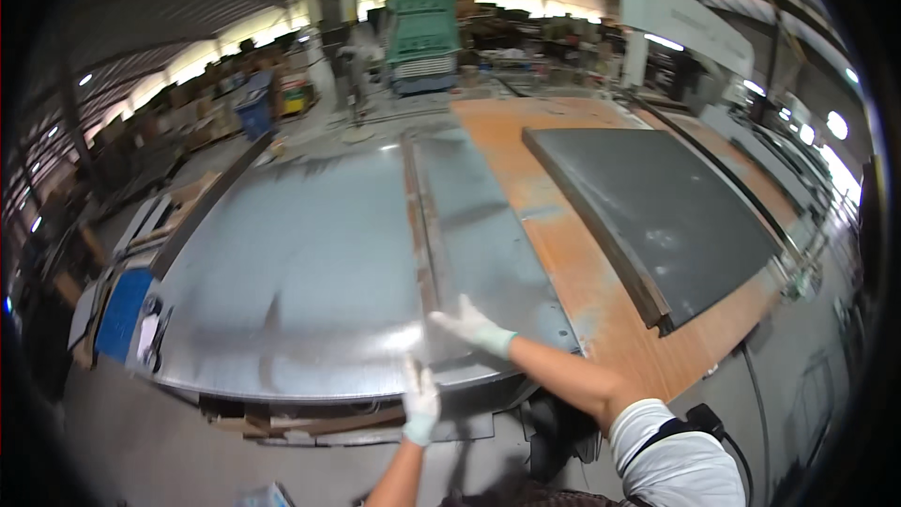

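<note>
A wide metal-topped table (310,253) lies in front of me, with dull grey sheet on it. A long narrow brownish metal strip (419,216) runs across it from the far edge toward me. My right hand (474,327), in a white glove with a pale green cuff, reaches left over the near end of the strip, fingers stretched and spread. Whether it touches the metal I cannot tell. My left hand (421,404), gloved alike, is at the table's front edge, fingers stretched upward and slightly blurred. Nothing shows in either hand.
On the right, a dark grey panel (666,216) with a raised edge rests on an orange-brown board (526,178). A blue pad (125,314) and scissors-like tool (155,343) lie at the left. Beyond stand a green machine (421,33) and a white machine arm (690,23).
</note>
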`<control>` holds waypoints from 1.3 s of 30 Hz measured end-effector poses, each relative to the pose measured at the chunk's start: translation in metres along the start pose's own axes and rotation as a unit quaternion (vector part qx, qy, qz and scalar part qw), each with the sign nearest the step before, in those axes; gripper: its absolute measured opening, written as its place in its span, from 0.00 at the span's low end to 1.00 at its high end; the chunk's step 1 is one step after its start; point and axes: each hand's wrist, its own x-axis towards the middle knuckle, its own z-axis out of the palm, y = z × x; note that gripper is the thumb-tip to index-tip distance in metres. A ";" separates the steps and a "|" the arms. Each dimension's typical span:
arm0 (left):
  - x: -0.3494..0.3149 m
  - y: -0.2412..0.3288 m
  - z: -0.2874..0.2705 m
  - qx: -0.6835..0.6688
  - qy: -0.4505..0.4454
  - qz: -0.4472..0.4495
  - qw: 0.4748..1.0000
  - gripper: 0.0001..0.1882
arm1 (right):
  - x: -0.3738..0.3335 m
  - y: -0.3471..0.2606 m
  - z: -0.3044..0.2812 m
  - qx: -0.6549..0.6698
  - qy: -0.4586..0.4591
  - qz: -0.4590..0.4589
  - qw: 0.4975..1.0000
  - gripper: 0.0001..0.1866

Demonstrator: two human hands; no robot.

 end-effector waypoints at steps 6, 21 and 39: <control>0.011 0.048 0.032 -0.178 -0.143 -0.010 0.974 0.32 | 0.030 -0.010 0.021 -0.260 0.112 0.114 0.952 0.60; -0.062 0.081 0.099 -0.580 -0.190 -0.242 0.754 0.44 | -0.529 0.078 -0.187 -0.046 -0.034 0.109 0.992 0.51; -0.154 0.250 0.526 -0.104 -0.109 0.381 0.912 0.46 | -0.727 0.284 -0.506 -0.089 0.175 0.179 0.964 0.44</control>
